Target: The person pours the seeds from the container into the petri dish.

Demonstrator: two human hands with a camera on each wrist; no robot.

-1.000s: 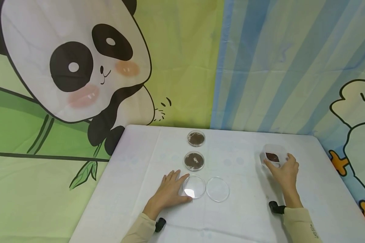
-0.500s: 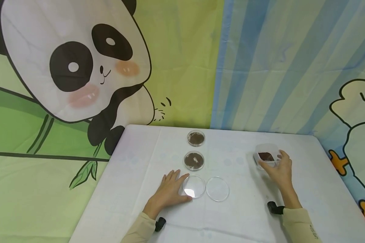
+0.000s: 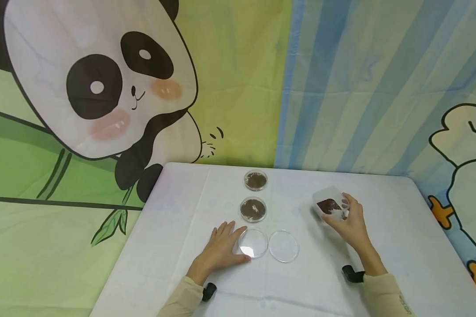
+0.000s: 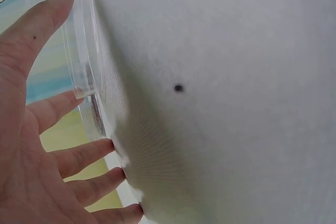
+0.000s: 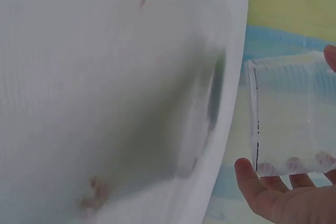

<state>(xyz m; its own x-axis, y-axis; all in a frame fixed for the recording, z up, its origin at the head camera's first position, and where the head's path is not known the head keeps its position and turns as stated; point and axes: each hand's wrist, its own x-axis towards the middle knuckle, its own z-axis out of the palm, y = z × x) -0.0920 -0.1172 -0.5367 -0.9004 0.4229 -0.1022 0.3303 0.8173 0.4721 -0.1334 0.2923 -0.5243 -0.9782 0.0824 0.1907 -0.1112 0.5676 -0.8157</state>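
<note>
On the white table lies a clear petri dish [image 3: 253, 243], and my left hand [image 3: 220, 251] steadies it from the left. Thumb and index finger touch opposite edges of its rim in the left wrist view, the other fingers spread toward the table. To its right lies a second clear round dish or lid [image 3: 284, 246]. My right hand [image 3: 351, 222] grips a translucent plastic tub [image 3: 331, 193] between thumb and fingers, raised above the table. Dark brown soil-like material [image 3: 328, 206] shows inside the tub.
Two petri dishes filled with brown material stand behind the clear ones: a nearer one [image 3: 253, 209] with pale specks in the middle, and a farther one [image 3: 255, 180] close to the table's back edge. A printed cloth [image 3: 238, 88] hangs behind the table.
My right hand has carried the tub leftward, toward the dishes, and the tub has turned and tilted somewhat. My left hand and the petri dish stay in place.
</note>
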